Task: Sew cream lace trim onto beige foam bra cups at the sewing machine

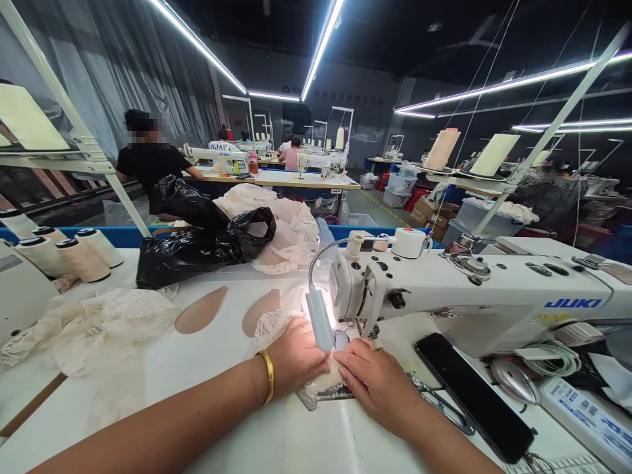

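Note:
Both hands meet at the needle area of a white sewing machine point(419, 283). My left hand point(293, 355), with a gold bangle at the wrist, has its fingers closed on pale lace fabric point(269, 329) left of the needle. My right hand point(372, 378) lies just right of it, fingers bent together on the fabric's edge near the presser foot; its fingertips press down there. A grey lamp point(320, 319) on a bent neck lights the spot and hides part of the fabric. Two beige teardrop pieces point(201, 311) lie on the table to the left.
More cream lace point(103, 329) spreads over the left of the table. Thread cones point(81, 260) stand beyond it. A black plastic bag point(192, 243) lies at the back. To the right are a phone point(474, 398), scissors point(444, 405) and a mouse point(516, 380). Other people sit farther off.

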Demonstrator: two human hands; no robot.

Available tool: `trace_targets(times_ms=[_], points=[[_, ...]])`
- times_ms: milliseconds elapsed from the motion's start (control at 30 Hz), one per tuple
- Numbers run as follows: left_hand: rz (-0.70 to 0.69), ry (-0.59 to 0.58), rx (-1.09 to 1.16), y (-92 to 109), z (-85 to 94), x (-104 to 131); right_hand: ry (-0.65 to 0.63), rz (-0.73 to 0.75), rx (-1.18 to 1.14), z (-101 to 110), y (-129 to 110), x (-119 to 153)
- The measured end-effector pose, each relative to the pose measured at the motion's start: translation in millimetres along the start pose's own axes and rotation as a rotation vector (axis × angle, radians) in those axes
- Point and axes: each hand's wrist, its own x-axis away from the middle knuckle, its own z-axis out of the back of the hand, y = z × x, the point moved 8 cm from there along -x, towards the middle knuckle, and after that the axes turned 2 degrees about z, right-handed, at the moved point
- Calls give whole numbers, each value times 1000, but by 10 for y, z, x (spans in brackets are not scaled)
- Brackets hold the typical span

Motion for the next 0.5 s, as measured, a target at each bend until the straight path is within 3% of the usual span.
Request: trace_targets(times_ms=[500], points=[[-41,-121,112,-177,-40,-115,4,-27,51,-4,35,-9]])
